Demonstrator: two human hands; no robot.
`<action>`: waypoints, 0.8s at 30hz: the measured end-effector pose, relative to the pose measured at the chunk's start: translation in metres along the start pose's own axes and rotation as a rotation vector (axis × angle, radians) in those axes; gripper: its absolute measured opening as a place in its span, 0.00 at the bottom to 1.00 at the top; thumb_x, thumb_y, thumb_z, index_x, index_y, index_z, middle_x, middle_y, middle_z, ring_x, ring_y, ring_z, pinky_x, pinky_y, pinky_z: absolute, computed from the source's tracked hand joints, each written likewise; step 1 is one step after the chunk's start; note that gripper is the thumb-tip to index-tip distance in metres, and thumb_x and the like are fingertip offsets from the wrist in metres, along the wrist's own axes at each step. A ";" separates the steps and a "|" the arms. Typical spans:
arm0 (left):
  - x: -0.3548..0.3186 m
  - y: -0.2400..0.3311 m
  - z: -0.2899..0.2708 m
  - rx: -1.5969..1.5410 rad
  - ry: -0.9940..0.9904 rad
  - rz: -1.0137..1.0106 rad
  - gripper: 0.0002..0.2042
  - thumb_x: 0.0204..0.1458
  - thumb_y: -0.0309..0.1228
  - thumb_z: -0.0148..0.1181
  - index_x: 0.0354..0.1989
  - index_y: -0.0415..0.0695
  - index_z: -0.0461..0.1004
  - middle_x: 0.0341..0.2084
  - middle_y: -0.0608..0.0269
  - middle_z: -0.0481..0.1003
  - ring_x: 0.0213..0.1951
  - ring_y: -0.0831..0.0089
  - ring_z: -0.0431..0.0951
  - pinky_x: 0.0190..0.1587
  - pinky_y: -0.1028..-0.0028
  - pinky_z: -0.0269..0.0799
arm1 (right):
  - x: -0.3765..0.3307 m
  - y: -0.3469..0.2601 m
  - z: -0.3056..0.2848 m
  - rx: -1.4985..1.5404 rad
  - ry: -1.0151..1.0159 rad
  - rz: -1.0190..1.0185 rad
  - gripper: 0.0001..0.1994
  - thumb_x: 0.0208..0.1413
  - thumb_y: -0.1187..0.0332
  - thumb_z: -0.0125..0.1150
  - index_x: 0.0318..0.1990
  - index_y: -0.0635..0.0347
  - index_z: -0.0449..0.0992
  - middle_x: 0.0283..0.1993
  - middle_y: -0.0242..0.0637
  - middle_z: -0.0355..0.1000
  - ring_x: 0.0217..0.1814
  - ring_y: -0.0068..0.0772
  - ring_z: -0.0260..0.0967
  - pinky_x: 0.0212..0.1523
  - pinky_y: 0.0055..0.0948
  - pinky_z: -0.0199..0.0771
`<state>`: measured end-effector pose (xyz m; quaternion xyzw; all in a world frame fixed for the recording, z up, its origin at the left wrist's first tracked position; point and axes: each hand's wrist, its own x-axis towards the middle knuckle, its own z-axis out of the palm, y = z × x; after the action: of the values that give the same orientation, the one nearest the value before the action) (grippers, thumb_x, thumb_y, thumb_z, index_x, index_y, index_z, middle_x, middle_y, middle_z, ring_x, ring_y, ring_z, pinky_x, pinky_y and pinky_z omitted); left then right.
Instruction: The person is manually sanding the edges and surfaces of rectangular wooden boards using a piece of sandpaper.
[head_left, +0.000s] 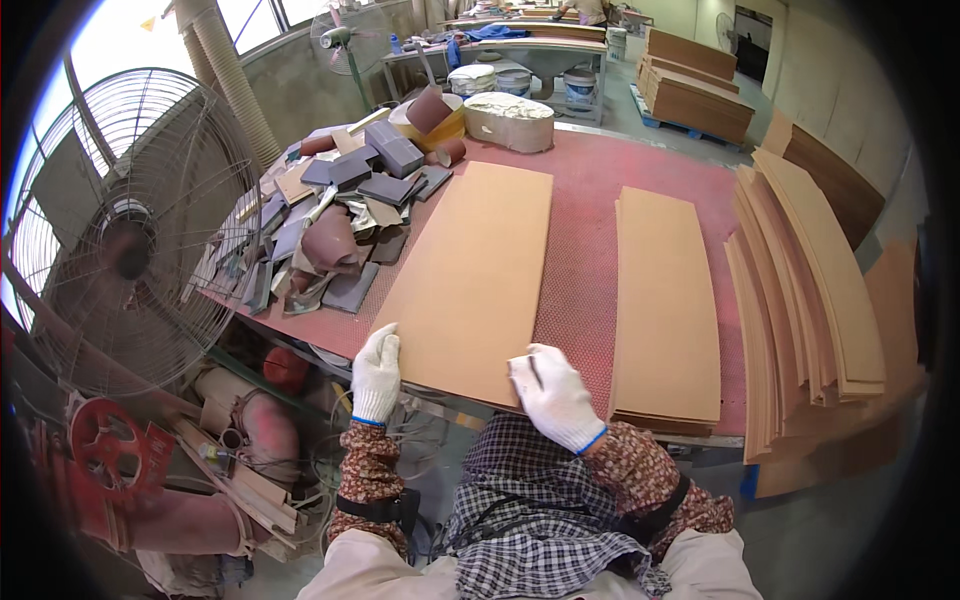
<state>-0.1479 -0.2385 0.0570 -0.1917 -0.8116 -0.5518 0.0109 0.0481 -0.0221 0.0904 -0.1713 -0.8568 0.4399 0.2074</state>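
A long light-brown wooden panel [470,270] lies lengthwise on the red table in front of me. My left hand [377,375], in a white knitted glove, grips its near left corner, fingers together along the edge. At the panel's near right corner is my right hand [556,396], also gloved, its fingers curled in. A small pale piece seems to show at those fingertips, but its kind is too hidden to tell. To the right lies a stack of similar panels [666,300], apart from both hands.
Dark sanding blocks [392,150] and sandpaper scraps pile up on the table's [580,270] left side. Beyond them stands a pale oval tub [509,122]. A large caged fan [130,235] is at left; more stacked panels [810,270] stand at right.
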 end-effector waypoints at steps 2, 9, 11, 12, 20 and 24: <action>0.009 -0.015 -0.011 0.124 0.005 -0.031 0.18 0.70 0.36 0.58 0.58 0.34 0.79 0.56 0.48 0.82 0.59 0.58 0.80 0.64 0.63 0.72 | 0.011 0.013 0.030 -0.040 -0.122 0.009 0.22 0.73 0.52 0.51 0.49 0.64 0.81 0.65 0.56 0.71 0.58 0.63 0.77 0.62 0.52 0.76; 0.023 -0.083 -0.022 0.637 0.008 0.181 0.25 0.65 0.39 0.62 0.67 0.42 0.73 0.67 0.46 0.72 0.70 0.51 0.68 0.72 0.55 0.58 | 0.013 -0.005 0.090 -0.294 -0.385 -0.003 0.18 0.71 0.54 0.54 0.44 0.60 0.82 0.60 0.55 0.69 0.52 0.58 0.78 0.54 0.55 0.79; 0.034 -0.084 -0.030 0.523 -0.050 0.212 0.23 0.66 0.37 0.60 0.67 0.42 0.73 0.68 0.47 0.72 0.71 0.53 0.69 0.73 0.56 0.57 | 0.009 -0.004 0.106 -0.298 -0.355 -0.051 0.17 0.70 0.54 0.56 0.45 0.59 0.81 0.64 0.59 0.68 0.49 0.58 0.79 0.50 0.54 0.82; 0.036 -0.083 -0.032 0.515 -0.068 0.211 0.22 0.68 0.34 0.58 0.68 0.43 0.73 0.69 0.49 0.72 0.71 0.56 0.69 0.75 0.56 0.53 | 0.007 -0.013 0.108 -0.375 -0.366 -0.049 0.17 0.69 0.53 0.57 0.45 0.59 0.81 0.67 0.64 0.65 0.47 0.57 0.80 0.49 0.53 0.83; 0.052 -0.088 -0.040 0.363 -0.173 0.260 0.20 0.68 0.32 0.57 0.67 0.47 0.74 0.69 0.52 0.73 0.72 0.56 0.69 0.78 0.50 0.49 | -0.002 -0.026 0.137 -0.633 -0.483 -0.035 0.16 0.66 0.56 0.60 0.45 0.59 0.84 0.72 0.91 0.51 0.38 0.59 0.84 0.37 0.51 0.86; 0.051 -0.096 -0.041 0.343 -0.102 0.278 0.18 0.67 0.29 0.58 0.64 0.43 0.77 0.66 0.50 0.75 0.71 0.55 0.69 0.75 0.58 0.56 | 0.006 -0.026 0.142 -0.615 -0.531 -0.038 0.15 0.62 0.64 0.60 0.47 0.64 0.84 0.74 0.90 0.48 0.37 0.57 0.84 0.35 0.52 0.85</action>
<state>-0.2335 -0.2902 -0.0009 -0.3245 -0.8588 -0.3887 0.0783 -0.0316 -0.1305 0.0385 -0.0898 -0.9753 0.1881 -0.0738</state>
